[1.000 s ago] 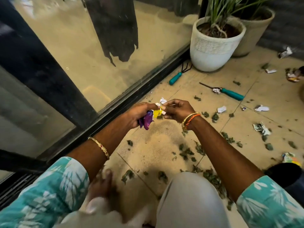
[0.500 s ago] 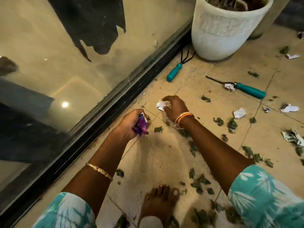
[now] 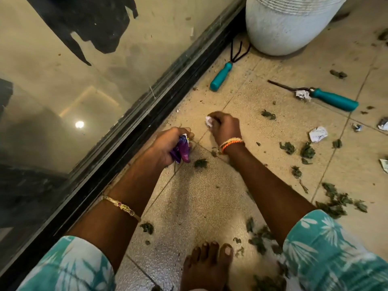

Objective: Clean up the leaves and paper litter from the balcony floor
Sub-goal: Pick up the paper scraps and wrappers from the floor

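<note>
From the head view, the left hand (image 3: pixel 168 144) grips a purple wrapper (image 3: pixel 181 150) in curled fingers, low over the balcony floor (image 3: pixel 189 198). Just to its right and a little farther, the right hand (image 3: pixel 225 128) pinches a white paper scrap (image 3: pixel 209 122) on the tile. Leaves (image 3: pixel 307 151) lie scattered at right. The full left fist could drop its wrapper if more is pushed in.

- You had soft, kinda dim daylight; a ceiling lamp's reflection (image 3: pixel 79 124) glared on the glass door (image 3: pixel 63 91).
- Your right hand (image 3: pixel 225 128) was motion-blurred, and the edges bent wide-angle.
</note>
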{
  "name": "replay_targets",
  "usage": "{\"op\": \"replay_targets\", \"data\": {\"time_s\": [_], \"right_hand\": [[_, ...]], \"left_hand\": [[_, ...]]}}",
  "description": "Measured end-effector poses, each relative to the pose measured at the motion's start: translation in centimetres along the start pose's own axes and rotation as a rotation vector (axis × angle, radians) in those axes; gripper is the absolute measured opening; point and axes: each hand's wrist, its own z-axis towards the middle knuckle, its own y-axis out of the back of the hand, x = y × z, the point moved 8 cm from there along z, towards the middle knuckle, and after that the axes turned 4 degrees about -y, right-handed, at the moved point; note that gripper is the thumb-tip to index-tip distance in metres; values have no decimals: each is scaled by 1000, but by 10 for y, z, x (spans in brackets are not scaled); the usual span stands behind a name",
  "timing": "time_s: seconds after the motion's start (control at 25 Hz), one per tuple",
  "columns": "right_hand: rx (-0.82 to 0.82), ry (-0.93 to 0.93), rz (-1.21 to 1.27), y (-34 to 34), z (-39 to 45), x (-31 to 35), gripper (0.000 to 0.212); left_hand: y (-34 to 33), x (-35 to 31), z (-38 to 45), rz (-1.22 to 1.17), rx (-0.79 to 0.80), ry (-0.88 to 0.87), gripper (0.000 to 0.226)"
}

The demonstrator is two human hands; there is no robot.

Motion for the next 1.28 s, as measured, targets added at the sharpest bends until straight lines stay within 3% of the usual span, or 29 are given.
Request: {"op": "replay_targets", "data": {"time_s": [0.08,0.2,0.36,0.4,0.52,0.6,0.76,0.88,1.08,1.28], "right_hand": [[2,-176,239,15,5,-5,15],[141,-376,587,28,4,2,3],[220,-417,549,72,-2,6,10],[231,-420,554,79,-5,4,3],[234,-459,537,94,-12,-14,17],[171,-448,429,111,-9,-30,15],[-175,-326,-154,170,2,-67,19],[-289,-323,-269,183,4,-96,29],[-156,-179,-512,161,51,-110,50],[-88,-279,-697,146,77,-131,50]], "left_hand": [[-9,3,0,-4,9,-26,20],[-32,-1,-7,-52,60,-53,14],[-89,-5,-21,-21,233,-87,21],[-99,-4,-22,14,227,-101,22],[-119,4,-18,68,149,-102,24],[-129,8,-12,104,139,-97,27],[-148,9,-1,182,161,-112,9],[-160,8,13,233,227,-111,26],[-163,-5,35,420,279,-118,14],[-161,-17,56,485,242,-99,10]]}}
